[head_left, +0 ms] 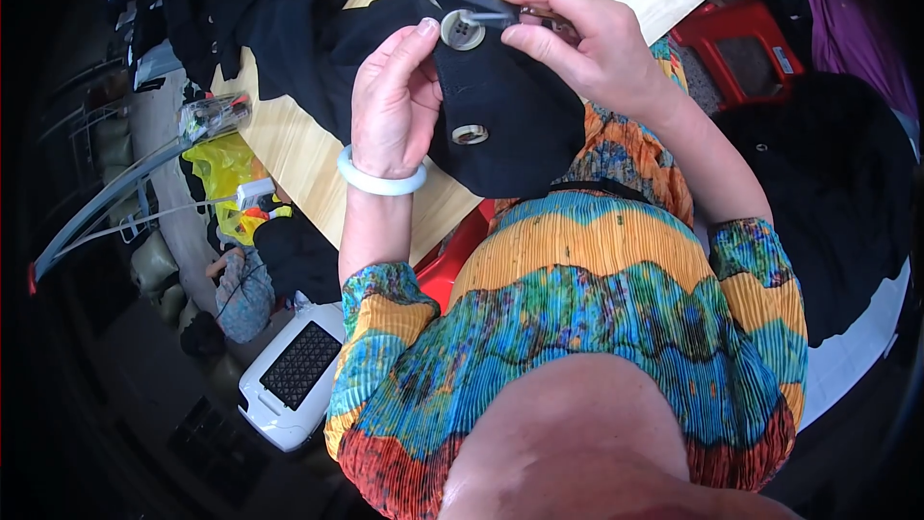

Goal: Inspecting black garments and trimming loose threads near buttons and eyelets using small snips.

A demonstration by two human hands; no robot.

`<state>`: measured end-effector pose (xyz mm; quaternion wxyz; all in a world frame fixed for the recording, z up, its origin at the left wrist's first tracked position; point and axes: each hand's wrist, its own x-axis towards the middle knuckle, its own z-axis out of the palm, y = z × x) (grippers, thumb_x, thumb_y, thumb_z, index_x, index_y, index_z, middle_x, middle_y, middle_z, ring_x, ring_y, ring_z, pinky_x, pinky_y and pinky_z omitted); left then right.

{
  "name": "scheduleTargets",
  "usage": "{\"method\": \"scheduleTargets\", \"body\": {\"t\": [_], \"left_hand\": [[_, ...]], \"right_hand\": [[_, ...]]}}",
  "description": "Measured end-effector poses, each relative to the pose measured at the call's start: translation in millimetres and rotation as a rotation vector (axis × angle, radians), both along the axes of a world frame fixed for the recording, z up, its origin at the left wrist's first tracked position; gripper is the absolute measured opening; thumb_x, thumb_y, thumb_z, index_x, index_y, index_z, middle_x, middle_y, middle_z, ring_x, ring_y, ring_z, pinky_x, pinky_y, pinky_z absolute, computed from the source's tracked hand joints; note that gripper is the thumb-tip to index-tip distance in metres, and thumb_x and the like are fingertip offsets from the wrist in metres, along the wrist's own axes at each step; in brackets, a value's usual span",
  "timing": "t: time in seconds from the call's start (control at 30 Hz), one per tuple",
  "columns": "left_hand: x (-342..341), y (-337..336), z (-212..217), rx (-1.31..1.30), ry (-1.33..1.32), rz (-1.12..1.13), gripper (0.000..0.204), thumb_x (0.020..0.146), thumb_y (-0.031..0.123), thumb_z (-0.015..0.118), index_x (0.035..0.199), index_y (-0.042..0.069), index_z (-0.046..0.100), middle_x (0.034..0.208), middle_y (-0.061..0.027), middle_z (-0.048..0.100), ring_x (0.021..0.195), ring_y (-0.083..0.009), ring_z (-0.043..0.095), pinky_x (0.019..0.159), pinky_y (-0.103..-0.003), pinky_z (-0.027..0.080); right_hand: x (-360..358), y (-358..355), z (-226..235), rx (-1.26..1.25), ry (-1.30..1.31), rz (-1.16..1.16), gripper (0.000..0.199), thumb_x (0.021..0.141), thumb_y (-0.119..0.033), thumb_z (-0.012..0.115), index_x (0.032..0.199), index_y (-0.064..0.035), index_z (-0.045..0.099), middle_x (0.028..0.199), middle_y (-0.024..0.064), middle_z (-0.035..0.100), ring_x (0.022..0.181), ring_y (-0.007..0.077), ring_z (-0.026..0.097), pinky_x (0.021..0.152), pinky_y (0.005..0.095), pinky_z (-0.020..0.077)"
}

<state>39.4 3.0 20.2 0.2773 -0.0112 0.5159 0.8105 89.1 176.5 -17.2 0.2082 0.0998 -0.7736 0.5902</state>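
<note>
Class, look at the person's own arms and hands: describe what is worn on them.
The sleeves, left and right, end near the elbows: finely pleated, patterned in blue, green, yellow-orange and rust red. A smooth, pale bangle circles the left wrist. Both hands, left and right, are gloveless.

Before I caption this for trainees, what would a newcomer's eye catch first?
Probably the pleated, multicoloured garment filling the lower middle. At upper centre, the right hand holds a metal-bladed tool at a round, pale-rimmed button on black cloth. Left of centre, a smooth, pale bangle rings the wrist of the left hand.
</note>
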Motion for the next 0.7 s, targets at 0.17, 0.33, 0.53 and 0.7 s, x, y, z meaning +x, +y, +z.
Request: {"method": "scheduleTargets", "body": {"t": [0.17, 0.33, 0.53, 0.7], "left_hand": [[-4.3, -5.8, -3.2, 0.048, -0.065, -0.029, 0.014, 0.084, 0.010, 0.053, 0.089, -0.001, 0.060, 0.084, -0.0078, 0.063, 0.077, -0.0123, 0.059, 0.073, -0.023, 0.048], [-9.4, -6.5, -7.8, 0.068, -0.142, 0.021, 0.014, 0.084, 0.010, 0.053, 0.090, -0.001, 0.060, 0.086, -0.0079, 0.062, 0.080, -0.0141, 0.059, 0.075, -0.024, 0.048], [-16.2, -0.6, -10.4, 0.103, -0.078, -0.069, 0.015, 0.085, 0.012, 0.054, 0.091, -0.001, 0.058, 0.087, -0.0068, 0.061, 0.080, -0.0120, 0.057, 0.075, -0.024, 0.047], [-15.2, 5.3, -15.8, 0.103, -0.074, -0.067, 0.021, 0.089, 0.020, 0.048, 0.092, 0.001, 0.056, 0.084, -0.0055, 0.059, 0.076, -0.0115, 0.057, 0.069, -0.024, 0.048]], "right_hand": [[-2.4, 0.9, -0.4, 0.211, 0.181, 0.005, 0.016, 0.077, -0.014, 0.063, 0.089, -0.0036, 0.059, 0.069, 0.0039, 0.056, 0.057, 0.0104, 0.053, 0.051, 0.0212, 0.0411], [-1.5, 5.1, 4.0, -0.235, -0.077, 0.042, 0.021, 0.083, -0.006, 0.055, 0.103, 0.0007, 0.053, 0.083, 0.0012, 0.056, 0.076, 0.0043, 0.053, 0.067, 0.0161, 0.0424], [3.6, -18.9, 6.7, -0.284, -0.244, 0.196, 0.046, 0.075, -0.003, 0.064, 0.114, -0.0007, 0.040, 0.083, 0.0009, 0.053, 0.076, 0.0039, 0.052, 0.065, 0.0149, 0.0401], [-11.6, -27.8, -3.8, -0.515, -0.119, 0.084, 0.038, 0.075, -0.009, 0.065, 0.106, 0.0008, 0.046, 0.071, 0.0033, 0.058, 0.067, 0.0049, 0.055, 0.061, 0.0179, 0.0436]]}}
